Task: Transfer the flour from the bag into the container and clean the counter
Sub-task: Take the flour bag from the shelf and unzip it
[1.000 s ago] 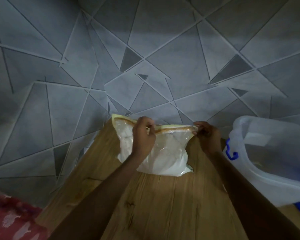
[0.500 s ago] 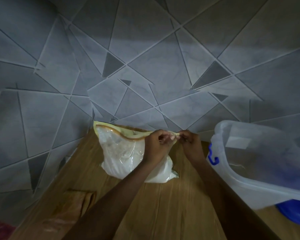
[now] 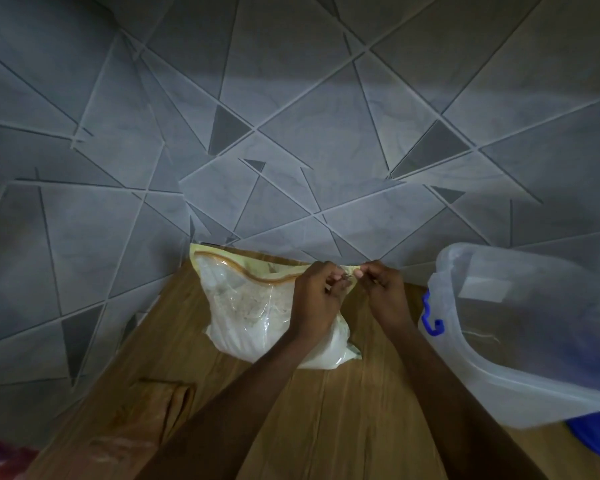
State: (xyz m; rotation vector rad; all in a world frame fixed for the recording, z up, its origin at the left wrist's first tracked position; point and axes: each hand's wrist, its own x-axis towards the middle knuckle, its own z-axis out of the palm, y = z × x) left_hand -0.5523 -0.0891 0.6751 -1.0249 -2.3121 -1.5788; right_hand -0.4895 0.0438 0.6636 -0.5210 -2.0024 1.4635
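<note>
Wood counter [image 3: 343,427] under grey tiles carries the bag [image 3: 253,317], which stands full of white flour, none poured that I can see. Both hands meet at its top right corner: the left hand [image 3: 317,299] and right hand [image 3: 383,292] each pinch the zip strip there, fingertips almost touching. Left of the grip the seal looks partly parted. Right of the grip waits the container [image 3: 520,327], seemingly without flour. Below and left of the grip lies a brown cloth [image 3: 160,407]. Judged so: opening is underway; pouring and wiping remain.
</note>
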